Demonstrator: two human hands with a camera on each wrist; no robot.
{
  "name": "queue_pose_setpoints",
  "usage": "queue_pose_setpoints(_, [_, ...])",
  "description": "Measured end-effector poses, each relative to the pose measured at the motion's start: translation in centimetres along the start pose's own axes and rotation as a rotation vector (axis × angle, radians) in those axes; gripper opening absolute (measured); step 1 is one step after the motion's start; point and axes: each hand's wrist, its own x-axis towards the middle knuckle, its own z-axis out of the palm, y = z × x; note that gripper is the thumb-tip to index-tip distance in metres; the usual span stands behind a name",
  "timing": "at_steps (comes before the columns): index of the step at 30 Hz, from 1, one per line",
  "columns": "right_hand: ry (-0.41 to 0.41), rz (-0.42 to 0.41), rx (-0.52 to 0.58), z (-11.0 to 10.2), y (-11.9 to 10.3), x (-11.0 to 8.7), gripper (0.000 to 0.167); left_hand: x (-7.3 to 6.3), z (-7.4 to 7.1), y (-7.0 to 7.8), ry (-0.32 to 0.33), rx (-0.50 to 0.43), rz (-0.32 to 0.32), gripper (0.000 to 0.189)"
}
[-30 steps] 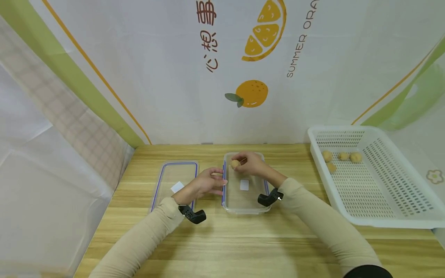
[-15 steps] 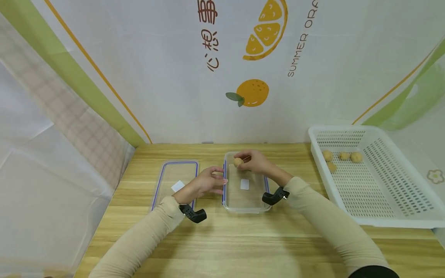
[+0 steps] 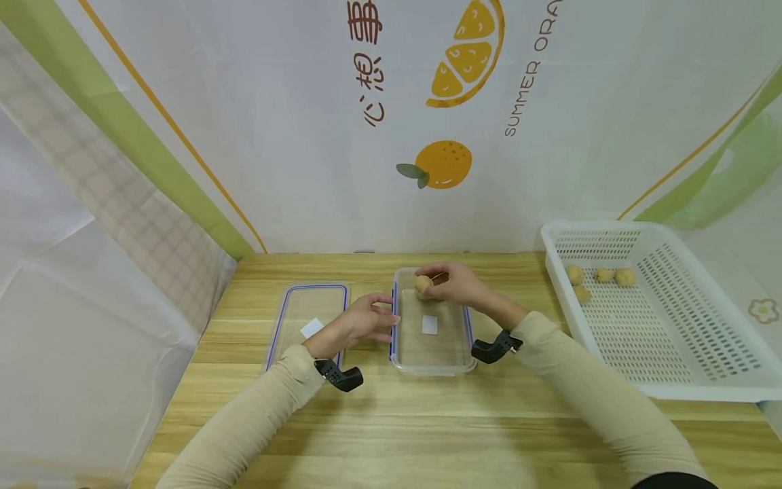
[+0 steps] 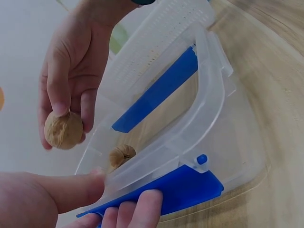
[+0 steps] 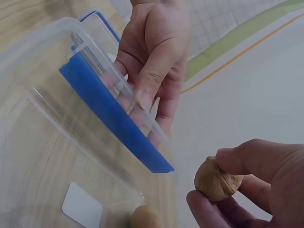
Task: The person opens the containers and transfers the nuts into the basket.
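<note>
My right hand (image 3: pixel 455 282) pinches a walnut (image 5: pixel 218 179) between thumb and fingers, over the far end of a clear plastic food container (image 3: pixel 436 358). The container has no lid on it, and its blue latch flaps (image 4: pixel 187 190) hang along the sides. With the thumb at the rim and the fingers against the outer flap, my left hand (image 3: pixel 366 319) holds the container's left wall. Inside, at the far end, lies another walnut (image 4: pixel 121 156), also visible in the right wrist view. A white label (image 5: pixel 82 205) shows at the container's bottom.
Left of the container, a clear lid (image 3: pixel 308 299) with a blue seal lies on the wooden table (image 3: pixel 421 428), partly under my left wrist. A white perforated basket (image 3: pixel 721 285) with several walnuts (image 3: pixel 625 277) stands at the right. A printed curtain (image 3: pixel 293 170) hangs behind.
My right hand has shifted slightly to the right with the walnut pinched in it. The left hand stays at the container's wall.
</note>
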Motion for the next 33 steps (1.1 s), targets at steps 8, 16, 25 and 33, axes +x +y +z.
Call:
queue_pose_setpoints(8, [-0.009, -0.043, 0.012, -1.4, -0.5, -1.0, 0.044, -0.2, 0.0, 0.2, 0.008, 0.003, -0.005, 0.050])
queue_pose_setpoints(16, [-0.006, -0.057, -0.008, -3.1, -0.6, -2.1, 0.047, -0.1, 0.0, 0.2, 0.016, 0.002, 0.001, 0.051])
queue_pose_setpoints(25, [0.013, -0.048, -0.004, -4.5, -1.0, -3.3, 0.045, -0.2, 0.1, 0.1, 0.006, 0.004, 0.020, 0.052])
queue_pose_setpoints(33, [0.041, -0.059, 0.006, -5.9, -1.2, -4.2, 0.046, -0.2, 0.0, 0.2, -0.010, -0.003, 0.016, 0.054])
